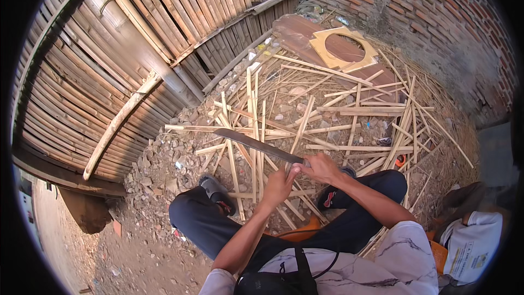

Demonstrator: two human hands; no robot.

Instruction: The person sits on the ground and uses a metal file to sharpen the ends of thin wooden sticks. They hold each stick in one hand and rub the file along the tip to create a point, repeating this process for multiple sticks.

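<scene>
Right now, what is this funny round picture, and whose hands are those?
There's no robot here. A person wears a wide fisheye camera on their head, looking down, so edges look bent. Those are the person's own bare hands. The right hand grips the handle end of a long dark blade. The left hand is close beside it; I can't tell if it holds anything. Pale strips lie criss-crossed on the stony ground. Behind them stands a brick wall.

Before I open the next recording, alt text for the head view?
A right hand grips a long machete, the left hand close beside it, above scattered bamboo strips on stony ground. A bamboo fence and brick wall stand beyond.
</scene>
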